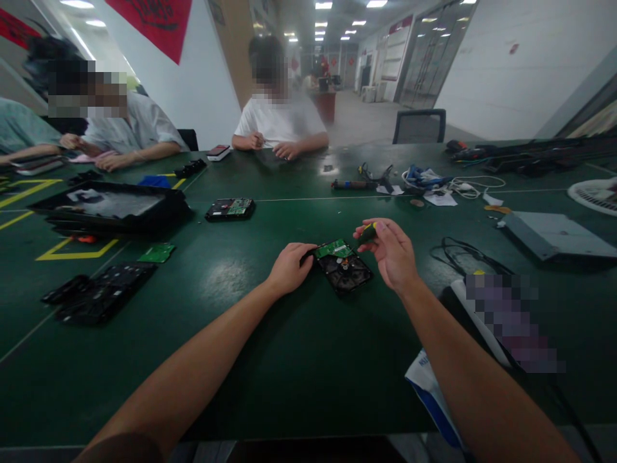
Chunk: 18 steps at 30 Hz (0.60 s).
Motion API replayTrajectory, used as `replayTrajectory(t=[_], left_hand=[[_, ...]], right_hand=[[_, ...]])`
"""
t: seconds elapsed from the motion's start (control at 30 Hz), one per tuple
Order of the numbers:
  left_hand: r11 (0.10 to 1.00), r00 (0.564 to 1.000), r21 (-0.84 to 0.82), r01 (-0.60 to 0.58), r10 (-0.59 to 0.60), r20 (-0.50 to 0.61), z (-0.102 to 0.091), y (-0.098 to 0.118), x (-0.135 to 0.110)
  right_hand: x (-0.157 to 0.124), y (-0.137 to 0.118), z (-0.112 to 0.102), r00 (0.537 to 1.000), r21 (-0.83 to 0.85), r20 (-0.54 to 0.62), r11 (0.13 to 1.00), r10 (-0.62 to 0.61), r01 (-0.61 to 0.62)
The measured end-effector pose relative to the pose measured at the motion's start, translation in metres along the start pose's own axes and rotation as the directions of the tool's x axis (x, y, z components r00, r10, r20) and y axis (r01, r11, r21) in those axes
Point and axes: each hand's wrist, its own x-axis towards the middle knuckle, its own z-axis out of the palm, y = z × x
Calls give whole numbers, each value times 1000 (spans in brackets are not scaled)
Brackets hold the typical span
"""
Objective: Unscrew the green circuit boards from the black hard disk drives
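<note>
A hard drive point(343, 273) lies on the green table with its green circuit board point(336, 249) facing up at the far end. My left hand point(292, 265) is closed on the drive's left edge, fingers bent over the corner. My right hand point(393, 252) is just to the right of the drive, pinching a screwdriver with a dark green and yellow handle point(368, 234). Its tip points down toward the drive; I cannot tell whether it touches. A second hard drive point(230, 209) with a visible circuit board rests farther off to the left.
Black trays point(116, 204) are stacked at left, near a loose green circuit board point(157, 253) and black drive casings point(108, 289). A grey metal box point(562, 235), cables point(470, 251) and a white-blue packet point(431, 392) lie at right. Across the table sits a person in white point(284, 119).
</note>
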Motion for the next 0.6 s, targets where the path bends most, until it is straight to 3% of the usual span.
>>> replayTrajectory(t=[0.2,0.6], left_hand=[[1000,1000,1,12,-12,2,0,1,0],[1000,1000,-13,1,-1,-4,1,-1,0]], right_hand=[[-2,-1,1,999,-108,16,994,-28,29],[2,1,-4,1000,51,-1,998,24,-24]])
